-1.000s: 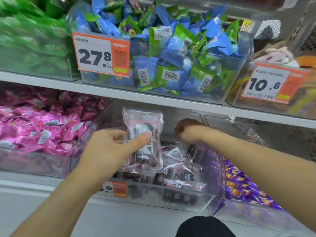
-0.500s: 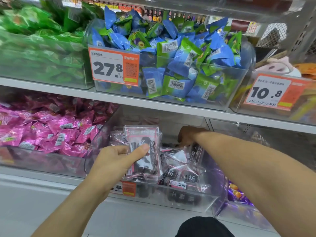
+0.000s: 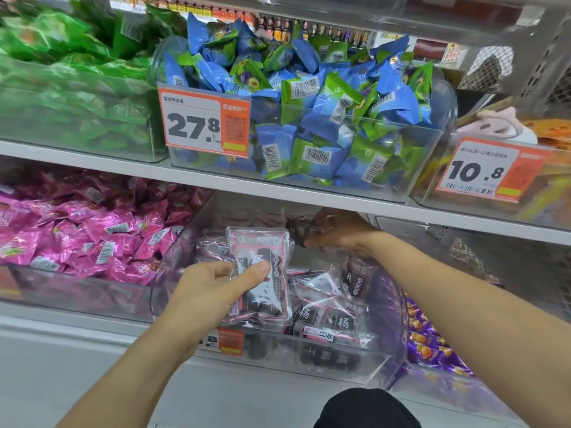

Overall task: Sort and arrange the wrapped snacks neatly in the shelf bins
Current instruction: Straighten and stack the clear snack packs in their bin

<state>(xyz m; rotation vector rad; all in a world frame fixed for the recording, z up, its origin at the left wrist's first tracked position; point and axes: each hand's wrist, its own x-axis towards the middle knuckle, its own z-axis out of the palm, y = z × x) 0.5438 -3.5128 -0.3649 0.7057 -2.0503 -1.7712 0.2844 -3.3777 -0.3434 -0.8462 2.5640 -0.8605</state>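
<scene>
Held packets: a small stack of clear packets [image 3: 262,279] edged in pink with dark fruit inside, upright, pinched between thumb and fingers of the left hand [image 3: 213,291] above the front left of the clear bin [image 3: 398,329]
Loose packets: same kind of packets [image 3: 327,313], lying flat and overlapping in a jumble on the bin's floor, black labels with white characters facing up
Back packets: more of them [image 3: 298,230] standing at the back of the bin under the shelf edge, touched by the right hand [image 3: 336,231]; its grip is hard to make out
Clear bin: rounded transparent walls, lower shelf, between the pink and purple bins
</scene>
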